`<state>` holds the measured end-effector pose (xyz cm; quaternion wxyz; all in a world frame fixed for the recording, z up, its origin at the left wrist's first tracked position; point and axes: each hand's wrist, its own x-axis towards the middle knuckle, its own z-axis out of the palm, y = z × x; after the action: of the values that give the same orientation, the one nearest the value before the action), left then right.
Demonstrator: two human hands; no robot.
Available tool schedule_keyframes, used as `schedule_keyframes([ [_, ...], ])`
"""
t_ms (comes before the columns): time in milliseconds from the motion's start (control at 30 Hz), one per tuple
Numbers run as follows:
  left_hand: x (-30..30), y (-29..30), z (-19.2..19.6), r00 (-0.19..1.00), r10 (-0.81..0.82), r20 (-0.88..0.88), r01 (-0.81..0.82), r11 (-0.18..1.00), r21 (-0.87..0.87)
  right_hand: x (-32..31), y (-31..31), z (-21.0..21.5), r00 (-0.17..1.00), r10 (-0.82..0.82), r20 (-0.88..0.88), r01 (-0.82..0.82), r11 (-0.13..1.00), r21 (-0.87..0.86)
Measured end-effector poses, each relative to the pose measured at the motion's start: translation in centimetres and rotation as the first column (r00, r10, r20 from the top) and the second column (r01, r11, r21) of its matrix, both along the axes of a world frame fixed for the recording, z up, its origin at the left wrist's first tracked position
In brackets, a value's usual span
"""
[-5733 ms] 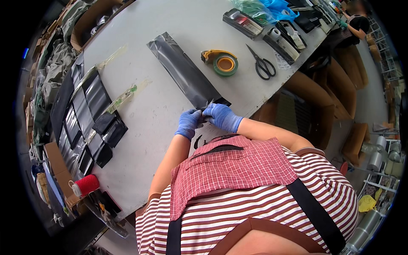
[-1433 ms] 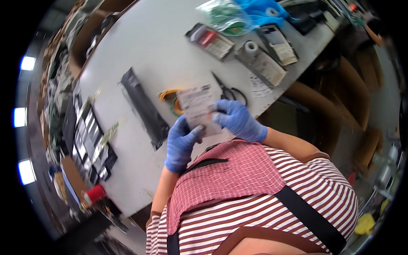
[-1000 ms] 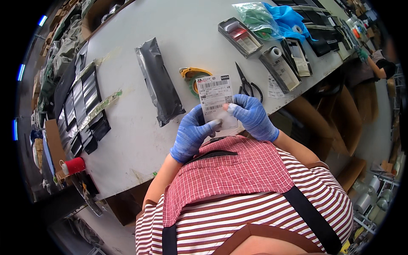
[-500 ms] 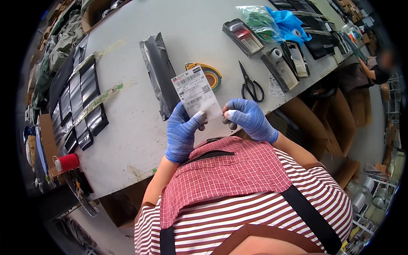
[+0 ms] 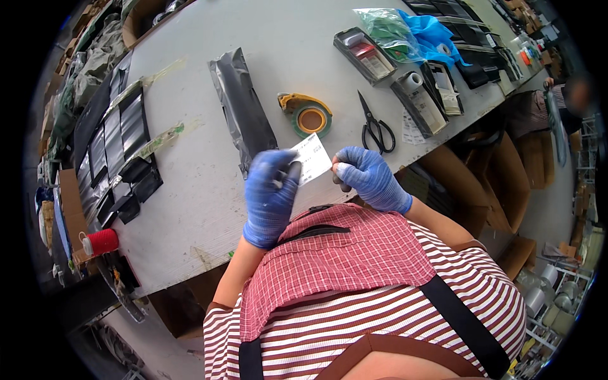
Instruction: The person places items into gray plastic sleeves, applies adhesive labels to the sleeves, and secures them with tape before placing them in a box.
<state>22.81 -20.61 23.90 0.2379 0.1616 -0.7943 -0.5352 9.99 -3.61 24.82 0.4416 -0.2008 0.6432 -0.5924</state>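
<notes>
My left hand (image 5: 271,196), in a blue knit glove with grey fingertips, is curled at the left side of a white printed shipping label (image 5: 316,159) and covers part of it. Motion blurs its fingers, but they appear closed on the label. My right hand (image 5: 372,180), gloved alike, pinches at the label's right edge. Just beyond the label, a yellow tape dispenser (image 5: 306,115) with a roll of tape lies on the table. Left of it lies a long package in dark plastic (image 5: 242,104). Black-handled scissors (image 5: 376,126) rest beyond my right hand.
Several flat black packages (image 5: 114,145) lie at the left of the grey table (image 5: 183,209), beside a red spool (image 5: 101,242). Open boxes (image 5: 364,56) with rolls and a blue plastic bag (image 5: 432,35) stand at the far right. Another person (image 5: 538,111) is beyond the table's right edge.
My left hand has shifted up and over the label, now covering its left part. The label has moved down and shows less of its face. My right hand has barely moved.
</notes>
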Motion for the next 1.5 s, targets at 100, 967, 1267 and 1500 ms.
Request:
schedule_keyframes([
  [100,0.1,1.0,0.1,0.964,-0.249,0.095,0.177,0.866,0.468,0.5,-0.9,-0.2,0.999,0.013,-0.038,-0.016,0.998,-0.064],
  [967,-3.2,-5.1,-3.1,0.916,-0.363,0.172,0.132,0.676,0.725,-1.3,-5.3,-2.6,0.922,0.062,-0.383,-0.053,0.998,0.035],
  [1267,-3.9,-12.0,-2.8,0.925,-0.304,0.229,0.033,0.664,0.747,-4.0,-2.7,-4.1,0.676,0.14,-0.724,0.126,0.945,0.301],
  [1500,-4.6,-22.2,-7.1,0.994,-0.088,-0.069,0.051,0.905,-0.421,-7.5,9.7,-6.8,0.683,0.296,-0.668,0.371,0.648,0.666],
])
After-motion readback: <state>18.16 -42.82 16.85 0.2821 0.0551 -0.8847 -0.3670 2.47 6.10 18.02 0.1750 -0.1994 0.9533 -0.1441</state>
